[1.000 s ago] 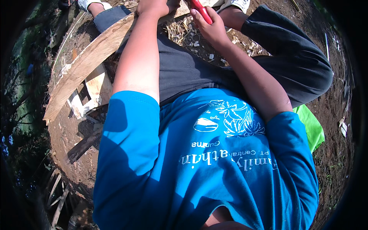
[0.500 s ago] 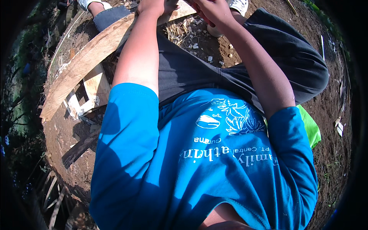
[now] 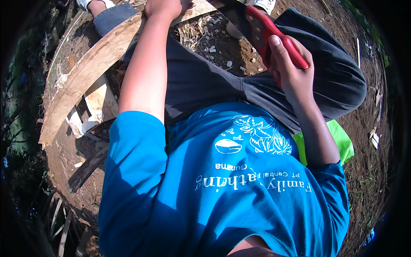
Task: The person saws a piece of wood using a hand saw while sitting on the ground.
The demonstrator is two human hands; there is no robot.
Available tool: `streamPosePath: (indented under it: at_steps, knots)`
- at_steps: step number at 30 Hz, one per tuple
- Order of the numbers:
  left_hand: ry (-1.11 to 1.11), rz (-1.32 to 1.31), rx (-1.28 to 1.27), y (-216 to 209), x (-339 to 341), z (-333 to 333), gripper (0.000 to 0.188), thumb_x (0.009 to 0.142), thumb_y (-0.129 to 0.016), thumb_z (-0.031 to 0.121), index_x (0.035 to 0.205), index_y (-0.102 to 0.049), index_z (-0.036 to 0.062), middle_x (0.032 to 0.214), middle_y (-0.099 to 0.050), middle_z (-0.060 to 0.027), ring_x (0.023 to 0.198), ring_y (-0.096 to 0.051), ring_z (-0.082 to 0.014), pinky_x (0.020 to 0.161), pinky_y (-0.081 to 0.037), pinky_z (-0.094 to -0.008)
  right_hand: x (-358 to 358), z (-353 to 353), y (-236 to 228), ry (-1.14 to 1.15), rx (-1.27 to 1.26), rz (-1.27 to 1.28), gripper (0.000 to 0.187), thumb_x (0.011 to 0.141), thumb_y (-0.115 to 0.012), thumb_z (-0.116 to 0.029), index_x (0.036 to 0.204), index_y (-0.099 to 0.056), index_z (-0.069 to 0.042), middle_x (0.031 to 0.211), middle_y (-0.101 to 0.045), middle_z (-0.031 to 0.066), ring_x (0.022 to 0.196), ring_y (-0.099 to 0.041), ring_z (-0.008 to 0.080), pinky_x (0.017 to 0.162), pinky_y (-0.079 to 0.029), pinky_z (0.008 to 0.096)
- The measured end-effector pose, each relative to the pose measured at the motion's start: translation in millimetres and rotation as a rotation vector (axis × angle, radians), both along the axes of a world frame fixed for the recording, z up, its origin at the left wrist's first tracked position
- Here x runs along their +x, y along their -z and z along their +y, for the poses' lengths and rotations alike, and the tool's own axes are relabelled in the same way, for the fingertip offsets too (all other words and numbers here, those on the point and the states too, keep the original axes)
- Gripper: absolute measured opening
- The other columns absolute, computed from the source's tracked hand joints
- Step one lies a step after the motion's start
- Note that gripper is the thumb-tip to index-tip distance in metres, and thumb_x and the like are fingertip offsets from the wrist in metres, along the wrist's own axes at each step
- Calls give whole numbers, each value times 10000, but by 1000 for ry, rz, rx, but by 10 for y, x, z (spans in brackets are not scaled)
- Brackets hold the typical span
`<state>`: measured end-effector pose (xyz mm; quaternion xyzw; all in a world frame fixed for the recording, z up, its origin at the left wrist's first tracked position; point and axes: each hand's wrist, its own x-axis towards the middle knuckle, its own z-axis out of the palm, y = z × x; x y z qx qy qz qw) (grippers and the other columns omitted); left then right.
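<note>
A red-handled saw with a dark, toothed blade (image 3: 235,17) is gripped by the wrapped fingers of the right hand (image 3: 292,68), seemingly for firm control, with the blade directed forward and leftward from them. A long, pale, rough-grained wooden board (image 3: 92,70) is covered by the left hand (image 3: 164,8), presumably for steadiness, though whether those fingers are spread cannot be told. Small, angular, pale wood chips (image 3: 212,49) are strewn between both hands' fingers, on crumbly brown soil (image 3: 252,59).

The saw handle (image 3: 270,29) is red, the plank (image 3: 92,66) pale tan. The shirt (image 3: 222,197) is blue with white leafy prints.
</note>
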<state>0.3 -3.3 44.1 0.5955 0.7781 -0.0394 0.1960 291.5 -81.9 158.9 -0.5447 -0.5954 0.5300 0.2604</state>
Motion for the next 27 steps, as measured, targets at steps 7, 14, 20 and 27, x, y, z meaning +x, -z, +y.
streamPosePath:
  at_steps: [7, 14, 20, 27]
  knots:
    - [9, 61, 86, 155, 145, 1, 403, 887, -663, 487, 903, -804, 110, 915, -760, -202, 873, -748, -366, 755, -577, -487, -948, 996, 1079, 103, -159, 572, 358, 1019, -649, -222, 1338, -679, -63, 911, -717, -11, 755, -605, 35, 669, -469, 203]
    - [10, 90, 130, 185, 60, -124, 327, 852, -724, 412, 880, -787, 93, 860, -756, -171, 849, -740, -362, 759, -577, -488, -1338, 1243, 1311, -85, -87, 128, 417, 1033, -624, -276, 1434, -626, -161, 1037, -716, -6, 748, -589, 62, 641, -505, 241]
    - [32, 77, 60, 34, 126, -33, 342, 871, -679, 405, 937, -796, 91, 956, -761, -194, 943, -742, -373, 815, -576, -485, -1026, 816, 1817, 64, -102, 331, 419, 1012, -699, -260, 1380, -653, -64, 911, -700, -7, 749, -581, 62, 621, -447, 206]
    - [-120, -89, -18, -34, -56, -19, 363, 838, -695, 440, 1027, -785, 143, 1061, -751, -184, 1022, -716, -368, 872, -552, -483, -379, -80, 884, 0, -116, 177, 309, 1009, -702, -346, 1068, -684, -43, 750, -593, -29, 653, -544, 47, 606, -453, 248]
